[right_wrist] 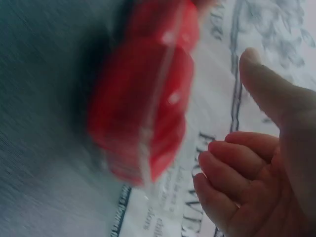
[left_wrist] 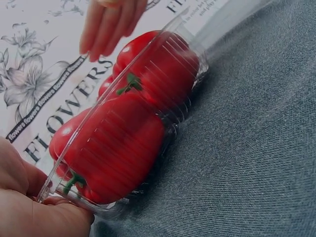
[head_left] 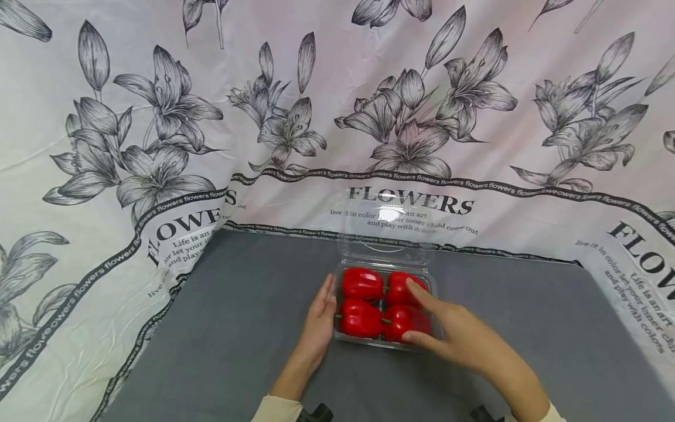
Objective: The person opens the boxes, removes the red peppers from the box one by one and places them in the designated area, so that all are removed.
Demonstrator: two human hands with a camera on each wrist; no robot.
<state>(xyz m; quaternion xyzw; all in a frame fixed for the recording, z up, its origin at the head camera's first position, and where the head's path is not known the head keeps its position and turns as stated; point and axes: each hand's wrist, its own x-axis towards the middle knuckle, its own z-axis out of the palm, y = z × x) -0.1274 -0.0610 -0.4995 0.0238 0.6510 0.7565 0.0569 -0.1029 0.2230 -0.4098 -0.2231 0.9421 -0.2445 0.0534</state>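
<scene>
A clear plastic clamshell box (head_left: 364, 340) holds several red bell peppers (head_left: 361, 319) with green stems, set in two rows. Its transparent lid (head_left: 387, 253) stands raised at the back. At the box's left side, my left hand (head_left: 318, 322) holds the wall; in the left wrist view the thumb (left_wrist: 64, 219) and fingers grip the rim at a corner. My right hand (head_left: 461, 334) hovers over the right-hand peppers, thumb and fingers spread. The right wrist view shows its fingers (right_wrist: 232, 168) loosely bent, apart from the blurred peppers (right_wrist: 143, 98), with nothing in them.
The box stands on a grey cloth-like surface (head_left: 253, 293). Behind and beside it hangs a white sheet (head_left: 316, 140) printed with black lilies and the word FLOWERS, meeting the surface's back edge just behind the lid.
</scene>
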